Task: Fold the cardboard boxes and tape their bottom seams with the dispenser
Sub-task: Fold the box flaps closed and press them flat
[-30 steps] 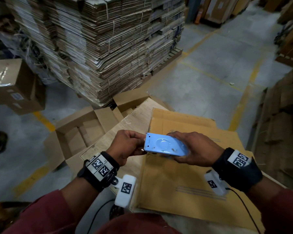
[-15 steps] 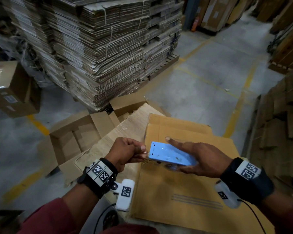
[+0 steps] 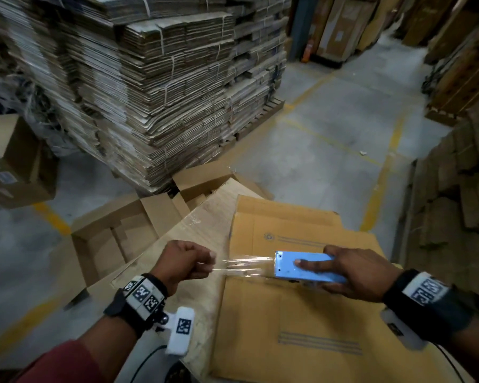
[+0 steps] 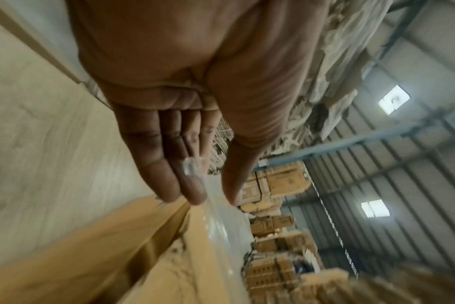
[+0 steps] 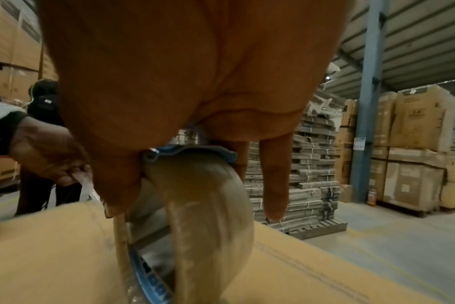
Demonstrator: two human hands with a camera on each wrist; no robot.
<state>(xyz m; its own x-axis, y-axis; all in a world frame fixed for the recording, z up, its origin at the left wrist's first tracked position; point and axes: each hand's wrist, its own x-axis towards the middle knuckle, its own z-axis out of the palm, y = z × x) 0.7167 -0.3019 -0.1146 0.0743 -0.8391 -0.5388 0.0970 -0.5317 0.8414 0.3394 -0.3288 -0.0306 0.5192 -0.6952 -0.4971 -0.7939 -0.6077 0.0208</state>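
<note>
Grey concrete floor [image 3: 329, 125], glossy tape [image 3: 244, 265]

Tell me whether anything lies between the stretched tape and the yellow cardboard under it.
Nothing visible does. The tape spans open air from the left hand to the dispenser held by the right hand, just above the bare flattened cardboard.

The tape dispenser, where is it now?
In the head view the blue tape dispenser is right of centre, gripped by the right hand above the flat cardboard box.
</note>
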